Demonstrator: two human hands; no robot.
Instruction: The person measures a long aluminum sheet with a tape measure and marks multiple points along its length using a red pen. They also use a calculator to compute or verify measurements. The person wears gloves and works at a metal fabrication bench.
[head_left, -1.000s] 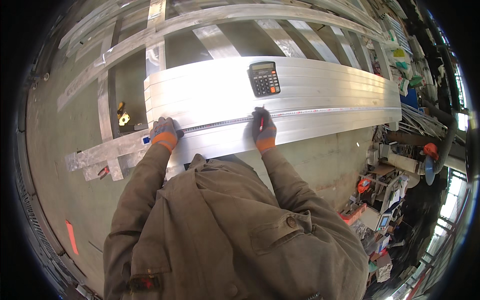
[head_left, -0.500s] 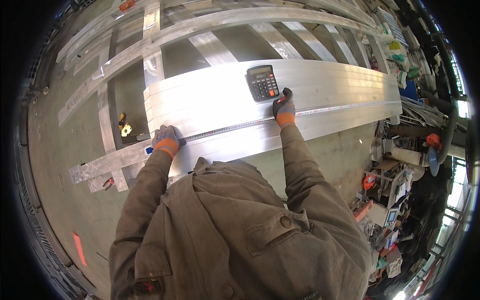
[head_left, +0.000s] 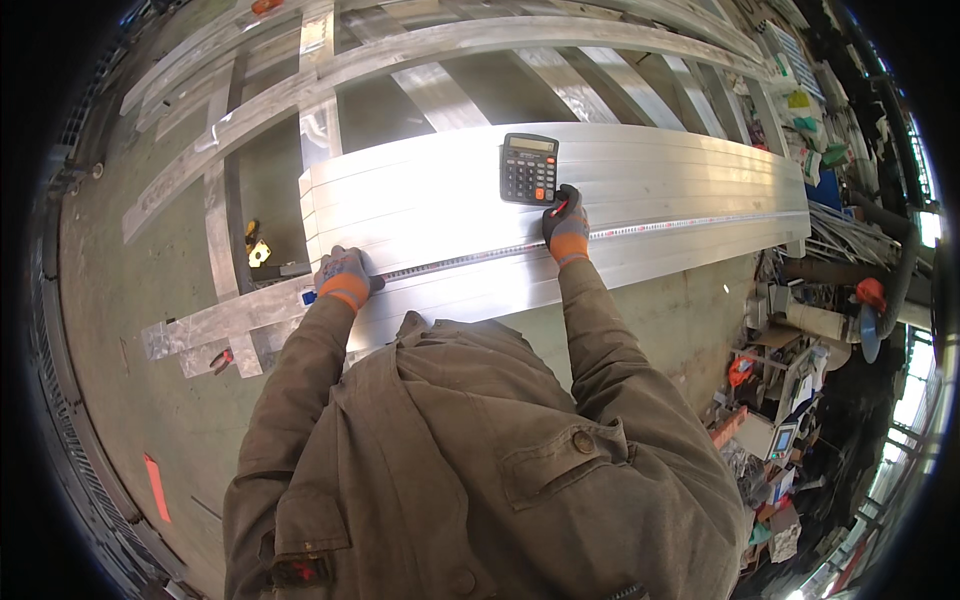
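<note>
A measuring tape blade [head_left: 460,259] lies stretched along several pale metal panels [head_left: 420,190] set side by side. My left hand [head_left: 345,277], in a grey and orange glove, closes on the tape at the panels' left end; a small blue piece [head_left: 308,297] shows beside it, partly hidden. My right hand [head_left: 566,228], gloved alike, rests on the panels over the tape's middle, fingers curled around a thin red pen [head_left: 559,208]. Just beyond that hand a black calculator [head_left: 529,168] with grey and orange keys lies face up.
Under the panels and beyond them runs a frame of metal beams [head_left: 440,95]. A yellow tape-measure-like tool [head_left: 259,252] and red-handled pliers [head_left: 222,361] lie at the left. Clutter, boxes and a small device [head_left: 783,440] crowd the right. A red strip [head_left: 157,487] marks the floor.
The whole view has shifted slightly. My right hand has moved a little left along the tape, closer below the calculator, with the red pen still in it. My left hand stays at the panels' end.
</note>
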